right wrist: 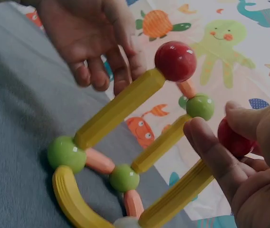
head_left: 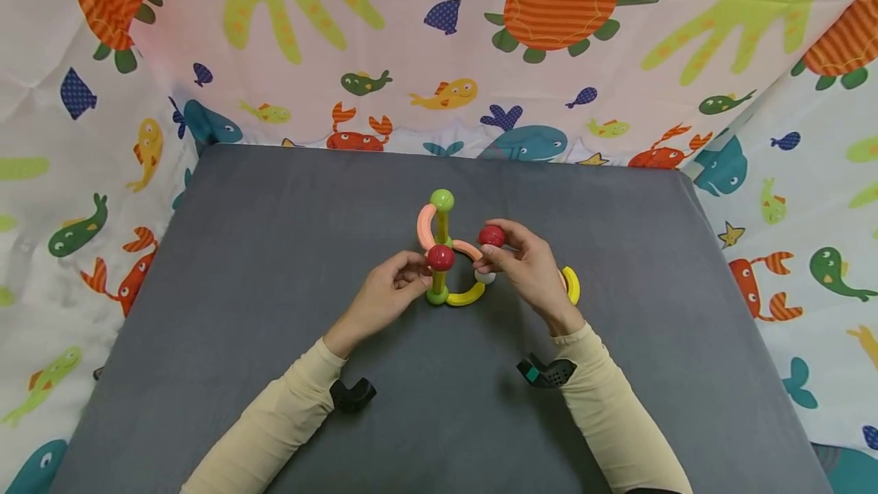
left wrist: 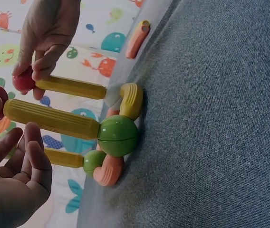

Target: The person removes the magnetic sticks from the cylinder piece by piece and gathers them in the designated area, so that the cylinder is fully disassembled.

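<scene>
A construction of magnetic-looking balls and rods stands on the grey table. Its base joins green balls [right wrist: 66,154] and a white ball [head_left: 485,277] with a yellow curved rod [head_left: 468,296] and pink curved rods [right wrist: 134,203]. Upright yellow rods [right wrist: 120,108] rise from it. My right hand [head_left: 531,269] pinches a red ball [head_left: 491,235] at the top of one rod. Beside another red ball [head_left: 440,258], on the front-left rod, is my left hand [head_left: 387,292] with loose fingers; whether its thumb touches the ball is unclear. A pink arc [head_left: 426,226] links that ball to the rear green ball [head_left: 442,200].
To the right of my right hand, partly behind it, a spare yellow curved rod [head_left: 571,285] lies on the grey table [head_left: 439,418] with a pink one against it. Printed cloth [head_left: 288,82] hangs around the table's back and sides.
</scene>
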Demonstrator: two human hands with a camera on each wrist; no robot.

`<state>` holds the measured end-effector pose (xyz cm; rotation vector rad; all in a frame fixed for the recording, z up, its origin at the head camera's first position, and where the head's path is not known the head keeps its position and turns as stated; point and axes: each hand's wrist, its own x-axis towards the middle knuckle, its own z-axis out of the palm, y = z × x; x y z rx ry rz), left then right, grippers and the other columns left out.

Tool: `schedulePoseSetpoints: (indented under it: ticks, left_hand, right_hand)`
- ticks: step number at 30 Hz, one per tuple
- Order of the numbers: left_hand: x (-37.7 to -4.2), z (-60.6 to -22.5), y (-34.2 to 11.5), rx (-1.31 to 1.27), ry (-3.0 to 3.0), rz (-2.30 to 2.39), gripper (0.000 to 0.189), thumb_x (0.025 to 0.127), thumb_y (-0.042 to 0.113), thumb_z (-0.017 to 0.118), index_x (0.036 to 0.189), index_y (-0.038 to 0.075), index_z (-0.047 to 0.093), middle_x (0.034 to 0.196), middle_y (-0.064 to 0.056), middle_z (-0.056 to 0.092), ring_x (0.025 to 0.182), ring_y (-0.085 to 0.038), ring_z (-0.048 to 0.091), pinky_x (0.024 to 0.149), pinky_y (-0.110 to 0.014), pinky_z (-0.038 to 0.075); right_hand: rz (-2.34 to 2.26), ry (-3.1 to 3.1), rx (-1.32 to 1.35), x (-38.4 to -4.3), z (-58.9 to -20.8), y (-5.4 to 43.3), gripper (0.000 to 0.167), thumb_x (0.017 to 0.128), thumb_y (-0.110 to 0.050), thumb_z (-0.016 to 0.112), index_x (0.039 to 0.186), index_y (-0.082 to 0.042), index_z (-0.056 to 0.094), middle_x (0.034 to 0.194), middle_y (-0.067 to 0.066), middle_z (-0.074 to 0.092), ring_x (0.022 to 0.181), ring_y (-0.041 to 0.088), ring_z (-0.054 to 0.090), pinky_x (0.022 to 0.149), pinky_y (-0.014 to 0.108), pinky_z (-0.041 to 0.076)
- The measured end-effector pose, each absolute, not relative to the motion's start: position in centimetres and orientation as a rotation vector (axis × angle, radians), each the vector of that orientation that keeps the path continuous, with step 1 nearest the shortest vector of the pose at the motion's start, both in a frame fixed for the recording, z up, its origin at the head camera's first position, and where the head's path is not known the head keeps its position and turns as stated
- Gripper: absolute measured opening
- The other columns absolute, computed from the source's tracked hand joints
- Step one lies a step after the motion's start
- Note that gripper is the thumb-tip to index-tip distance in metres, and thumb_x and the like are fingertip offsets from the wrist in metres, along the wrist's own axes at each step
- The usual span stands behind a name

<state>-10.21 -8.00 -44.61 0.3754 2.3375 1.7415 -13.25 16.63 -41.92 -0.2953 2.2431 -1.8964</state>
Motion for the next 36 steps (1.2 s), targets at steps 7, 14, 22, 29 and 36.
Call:
schedulePoseSetpoints:
  ticks: [7,14,22,29,36]
  left_hand:
    - [-10.3,-44.7,-7.9,0.390,2.352,1.729,0.027,0.095,0.017,0.060,0.120,0.008,0.062,0.106,-0.009,0.068,0.085,-0.016,0.062,0.072,-0.023,0.050]
    - [-10.3,-44.6,-8.2,0.365,2.356,1.734,0.027,0.095,0.019,0.062,0.120,0.010,0.062,0.108,-0.007,0.068,0.089,-0.015,0.062,0.076,-0.024,0.051]
    - [-10.6,-44.4,-8.5,0.332,2.334,1.744,0.028,0.096,0.020,0.060,0.121,0.009,0.061,0.105,-0.007,0.068,0.093,-0.021,0.065,0.078,-0.026,0.051]
    - [-10.7,-44.2,-8.1,0.328,2.343,1.730,0.028,0.095,0.017,0.060,0.122,0.008,0.061,0.106,-0.010,0.068,0.093,-0.022,0.066,0.076,-0.025,0.051]
    - [-10.8,-44.6,-7.9,0.340,2.395,1.681,0.030,0.094,0.017,0.063,0.122,0.009,0.061,0.107,-0.009,0.067,0.087,-0.016,0.062,0.075,-0.025,0.050]
  right_hand:
    - [-1.918,2.336,-0.343,-12.9,-41.9,16.3,0.039,0.097,-0.013,0.059,0.133,-0.005,0.047,0.112,0.021,0.064,0.080,0.016,0.074,0.074,0.035,0.060]
    - [-1.910,2.482,-0.266,-12.1,-41.5,17.9,0.042,0.094,-0.014,0.064,0.134,-0.006,0.053,0.116,0.016,0.058,0.077,0.014,0.073,0.063,0.025,0.058]
    - [-0.943,3.331,-0.468,-11.1,-47.6,23.7,0.035,0.077,-0.015,0.077,0.109,-0.003,0.071,0.100,0.014,0.065,0.088,0.030,0.058,0.075,0.041,0.044]
    - [-0.526,3.493,-0.683,-10.5,-50.9,25.6,0.040,0.073,-0.017,0.075,0.110,-0.005,0.071,0.103,0.016,0.069,0.100,0.038,0.057,0.089,0.058,0.039]
    - [-0.951,3.318,-0.637,-10.4,-48.1,22.9,0.037,0.080,-0.011,0.073,0.116,-0.004,0.068,0.109,0.015,0.065,0.092,0.030,0.061,0.080,0.046,0.048]
